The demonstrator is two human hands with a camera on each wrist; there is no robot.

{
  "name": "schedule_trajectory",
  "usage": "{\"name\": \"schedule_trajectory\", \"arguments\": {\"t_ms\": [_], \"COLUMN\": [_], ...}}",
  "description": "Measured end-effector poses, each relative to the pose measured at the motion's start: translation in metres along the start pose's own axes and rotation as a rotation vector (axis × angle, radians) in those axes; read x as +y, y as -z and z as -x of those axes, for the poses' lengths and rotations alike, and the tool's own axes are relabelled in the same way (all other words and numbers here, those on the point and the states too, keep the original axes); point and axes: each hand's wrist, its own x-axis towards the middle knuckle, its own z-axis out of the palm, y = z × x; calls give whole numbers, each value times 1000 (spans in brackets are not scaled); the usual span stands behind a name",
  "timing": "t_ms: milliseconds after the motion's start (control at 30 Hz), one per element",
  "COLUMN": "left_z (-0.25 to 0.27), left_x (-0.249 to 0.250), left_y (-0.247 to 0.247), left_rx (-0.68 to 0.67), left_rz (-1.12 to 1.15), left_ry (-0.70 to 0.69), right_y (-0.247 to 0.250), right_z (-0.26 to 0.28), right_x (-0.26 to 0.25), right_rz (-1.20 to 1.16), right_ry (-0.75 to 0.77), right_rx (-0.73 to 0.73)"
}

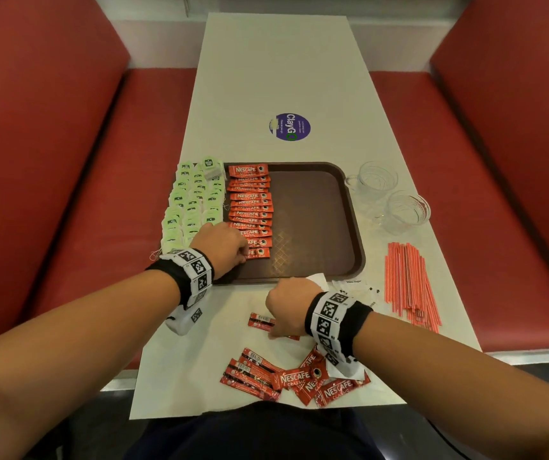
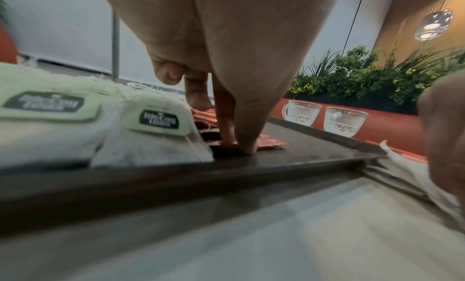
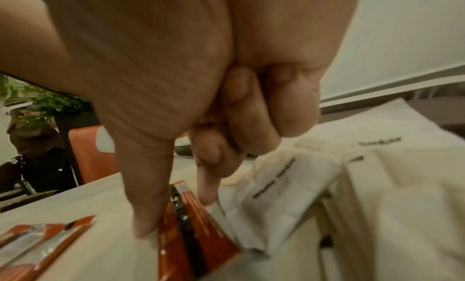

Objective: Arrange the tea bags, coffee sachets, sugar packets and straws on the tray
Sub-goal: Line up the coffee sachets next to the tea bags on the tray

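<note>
A brown tray (image 1: 316,227) holds rows of green-tagged tea bags (image 1: 190,207) on its left and a column of red coffee sachets (image 1: 250,200) beside them. My left hand (image 1: 240,254) is at the column's near end, where thumb and forefinger pinch the nearest sachet (image 2: 269,143) against the tray (image 2: 302,152). My right hand (image 1: 279,330) is on the table before the tray, thumb and forefinger closing round a loose coffee sachet (image 3: 193,231). More loose sachets (image 1: 286,380) lie near the table's front edge. White sugar packets (image 1: 356,287) and red striped straws (image 1: 409,283) lie to the right.
Two glass cups (image 1: 372,180) (image 1: 405,210) stand right of the tray. A round purple sticker (image 1: 289,126) marks the table beyond it. Red bench seats (image 1: 67,161) flank the narrow table. The tray's right half shows bare.
</note>
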Motion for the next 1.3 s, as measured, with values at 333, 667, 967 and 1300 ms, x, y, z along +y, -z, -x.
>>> {"name": "schedule_trajectory", "arguments": {"t_ms": [333,667,967,1300], "left_z": [-1,66,80,70], "left_x": [9,47,118,118], "left_y": [7,12,-10,-12], "left_rx": [62,54,-348,-331], "left_rz": [21,110,67,34], "left_ry": [52,-218,-555,-546], "right_y": [-10,-2,-26,-31], "right_z": [-2,36,66,69], "right_x": [-6,31,43,46], "right_rz": [-93,-361,-439,-587], "right_ry": [-19,-142,-204,-191], "right_rx": [0,206,250,295]}}
